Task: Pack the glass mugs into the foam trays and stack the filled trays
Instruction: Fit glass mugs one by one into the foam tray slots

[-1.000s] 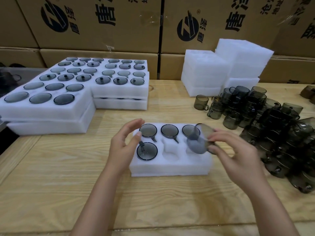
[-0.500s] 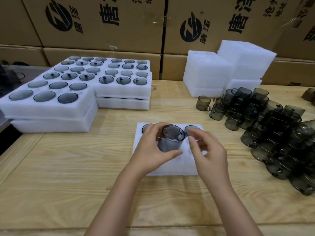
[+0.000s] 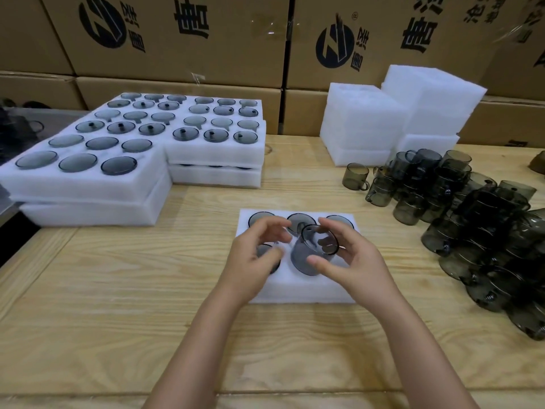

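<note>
A smoky grey glass mug was held tilted in the right hand over the middle front pocket of a white foam tray, whose three rear pockets and left front pocket were already filled. Loose mugs were heaped at the right, filled trays were stacked at the far left, and empty trays were piled behind.

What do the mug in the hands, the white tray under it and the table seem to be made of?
Mug: smoky grey glass, it seems; glossy and see-through, with a dark rim.
Tray: white foam, matte, with soft fuzzy edges.
Table: pale wood planks, perhaps unvarnished; grain lines and a knot show.
</note>
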Demonstrator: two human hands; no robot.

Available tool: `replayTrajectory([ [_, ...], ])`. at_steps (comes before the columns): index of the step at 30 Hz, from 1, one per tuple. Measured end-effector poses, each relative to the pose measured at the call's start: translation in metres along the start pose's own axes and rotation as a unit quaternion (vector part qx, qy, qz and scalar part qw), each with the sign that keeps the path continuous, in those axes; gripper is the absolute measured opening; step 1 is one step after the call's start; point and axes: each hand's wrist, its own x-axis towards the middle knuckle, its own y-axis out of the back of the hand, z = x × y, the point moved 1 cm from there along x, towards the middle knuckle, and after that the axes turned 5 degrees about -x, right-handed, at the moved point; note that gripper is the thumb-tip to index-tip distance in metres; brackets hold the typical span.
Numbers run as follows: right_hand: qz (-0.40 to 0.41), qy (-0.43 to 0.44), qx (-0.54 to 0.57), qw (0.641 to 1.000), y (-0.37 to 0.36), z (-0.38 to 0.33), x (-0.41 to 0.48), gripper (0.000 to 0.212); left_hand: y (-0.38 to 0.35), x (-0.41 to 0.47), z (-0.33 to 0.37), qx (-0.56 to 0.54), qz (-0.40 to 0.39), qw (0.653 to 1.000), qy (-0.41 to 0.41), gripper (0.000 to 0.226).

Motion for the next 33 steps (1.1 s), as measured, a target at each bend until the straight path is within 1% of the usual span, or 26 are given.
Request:
replayTrajectory([
  [2, -0.034, -0.007, 0.022, 0.999, 0.005, 0.005, 0.001, 0.053, -0.001, 0.001, -0.001, -0.028, 0.068, 0.997, 0.011, 0.025],
  [4, -0.063, -0.008, 0.006, 0.998, 0.006, 0.006, 0.004, 0.054, -0.002, 0.003, -0.002, -0.041, 0.105, 0.994, 0.014, 0.024],
  [7, -0.102, 0.004, -0.06, 0.993, 0.003, 0.002, 0.009, 0.056, -0.002, 0.004, -0.004, -0.028, 0.111, 0.993, 0.039, 0.023],
  [11, -0.124, 0.026, -0.156, 0.98, 0.002, -0.005, 0.01, 0.06, -0.003, 0.006, -0.004, -0.007, 0.113, 0.992, 0.059, 0.02],
  [13, -0.13, 0.043, -0.207, 0.969, 0.004, -0.007, 0.01, 0.061, -0.005, 0.007, -0.002, 0.016, 0.106, 0.992, 0.068, 0.019],
  [15, -0.142, 0.05, -0.24, 0.959, 0.006, -0.009, 0.01, 0.06, -0.01, 0.008, -0.001, 0.062, 0.087, 0.992, 0.065, 0.016],
  [17, -0.131, 0.044, -0.208, 0.968, 0.008, -0.014, 0.014, 0.053, -0.016, 0.011, 0.005, 0.115, 0.068, 0.991, 0.031, 0.018],
  [19, -0.087, 0.04, -0.149, 0.984, 0.004, -0.02, 0.023, 0.038, -0.024, 0.017, 0.016, 0.13, 0.046, 0.99, -0.018, 0.034],
  [20, -0.078, 0.055, -0.15, 0.984, -0.001, -0.025, 0.03, 0.032, -0.028, 0.021, 0.022, 0.133, 0.027, 0.99, -0.04, 0.043],
  [21, -0.083, 0.081, -0.173, 0.978, -0.008, -0.029, 0.036, 0.028, -0.033, 0.026, 0.026, 0.149, 0.001, 0.987, -0.056, 0.051],
  [22, -0.101, 0.102, -0.214, 0.966, -0.015, -0.032, 0.041, 0.026, -0.036, 0.031, 0.028, 0.179, -0.032, 0.981, -0.061, 0.054],
  [23, -0.13, 0.104, -0.272, 0.948, -0.023, -0.031, 0.045, 0.03, -0.04, 0.035, 0.028, 0.22, -0.066, 0.972, -0.049, 0.055],
  [25, -0.197, 0.074, -0.408, 0.888, -0.032, -0.022, 0.047, 0.058, -0.043, 0.039, 0.019, 0.307, -0.127, 0.943, 0.001, 0.052],
  [26, -0.221, 0.059, -0.466, 0.855, -0.034, -0.015, 0.047, 0.069, -0.044, 0.04, 0.012, 0.341, -0.149, 0.928, 0.02, 0.049],
  [27, -0.235, 0.051, -0.503, 0.83, -0.036, -0.009, 0.046, 0.075, -0.043, 0.039, 0.006, 0.369, -0.167, 0.914, 0.031, 0.048],
  [28, -0.242, 0.043, -0.523, 0.816, -0.037, -0.005, 0.043, 0.077, -0.043, 0.037, 0.001, 0.395, -0.181, 0.9, 0.036, 0.047],
  [30, -0.242, 0.037, -0.545, 0.802, -0.04, -0.001, 0.04, 0.076, -0.043, 0.034, -0.007, 0.434, -0.191, 0.88, 0.033, 0.046],
  [33, -0.223, 0.044, -0.561, 0.796, -0.043, 0.002, 0.039, 0.075, -0.043, 0.033, -0.012, 0.461, -0.184, 0.868, 0.017, 0.046],
])
